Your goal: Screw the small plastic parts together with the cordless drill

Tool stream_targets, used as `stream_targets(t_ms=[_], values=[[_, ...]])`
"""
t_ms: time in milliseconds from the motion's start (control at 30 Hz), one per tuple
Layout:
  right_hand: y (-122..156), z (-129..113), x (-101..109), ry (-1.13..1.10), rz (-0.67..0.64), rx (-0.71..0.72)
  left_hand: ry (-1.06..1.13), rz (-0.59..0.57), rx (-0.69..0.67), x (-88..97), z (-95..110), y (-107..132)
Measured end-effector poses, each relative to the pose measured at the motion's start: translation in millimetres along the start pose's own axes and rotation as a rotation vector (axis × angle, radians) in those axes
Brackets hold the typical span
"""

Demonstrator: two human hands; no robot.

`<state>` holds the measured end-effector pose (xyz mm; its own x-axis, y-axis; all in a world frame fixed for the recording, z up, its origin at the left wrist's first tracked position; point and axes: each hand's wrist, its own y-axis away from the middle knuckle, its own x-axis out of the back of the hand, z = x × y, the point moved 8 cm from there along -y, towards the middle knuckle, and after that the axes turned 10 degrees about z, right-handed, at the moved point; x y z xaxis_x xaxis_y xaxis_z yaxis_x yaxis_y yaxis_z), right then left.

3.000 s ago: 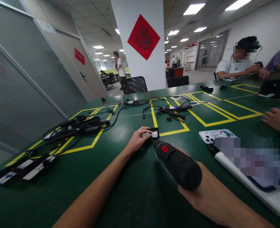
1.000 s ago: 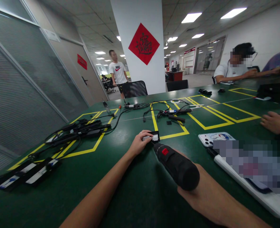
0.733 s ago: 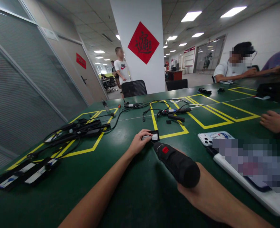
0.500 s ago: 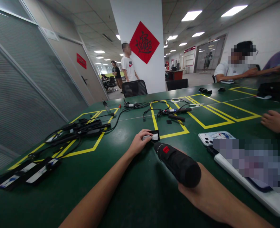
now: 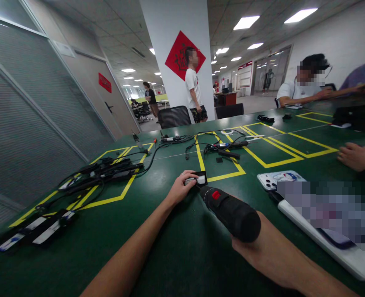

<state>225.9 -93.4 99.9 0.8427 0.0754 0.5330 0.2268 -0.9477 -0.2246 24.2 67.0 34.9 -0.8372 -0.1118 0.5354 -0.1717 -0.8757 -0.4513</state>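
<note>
My left hand (image 5: 181, 187) is closed on a small black part with a white block on it (image 5: 202, 178), holding it down on the green table. The thumb and fingers lie over its left side. My right hand (image 5: 259, 251) is wrapped round a black cordless drill (image 5: 230, 211) with a red switch on top. The drill's nose points forward and left at the near edge of the black part, close to my left fingertips. Whether its bit touches the part, I cannot tell. My right fingers are mostly hidden by the drill body.
Left of me lie tangled black cables (image 5: 111, 171) and two black-and-white strips (image 5: 50, 227). More cables and a pen-shaped tool (image 5: 231, 144) lie ahead. A phone (image 5: 281, 177) sits at right, near another person's hand (image 5: 355, 156). Yellow tape (image 5: 225, 177) marks the table.
Both hands, the drill and the black part keep almost the same place. In the background, a person in a white shirt has walked to the right, past the pillar.
</note>
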Motion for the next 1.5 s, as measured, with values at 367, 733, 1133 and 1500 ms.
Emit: stream_targets(t_ms=[367, 733, 1133, 1500], values=[[-0.4, -1.5, -5.3, -0.070, -0.012, 0.064, -0.012, 0.012, 0.012, -0.5, -1.0, -2.1], [-0.8, -8.2, -4.4, -0.046, -0.018, 0.092, -0.016, 0.025, 0.016, 0.8, -3.5, -2.5], [2.2, 1.5, -2.3, 0.061, 0.023, 0.054, -0.015, 0.033, 0.004, 0.4, -2.8, -1.9], [4.0, 10.1, -3.7, 0.052, 0.017, 0.006, -0.027, 0.017, -0.005, 0.7, -0.2, -0.6]])
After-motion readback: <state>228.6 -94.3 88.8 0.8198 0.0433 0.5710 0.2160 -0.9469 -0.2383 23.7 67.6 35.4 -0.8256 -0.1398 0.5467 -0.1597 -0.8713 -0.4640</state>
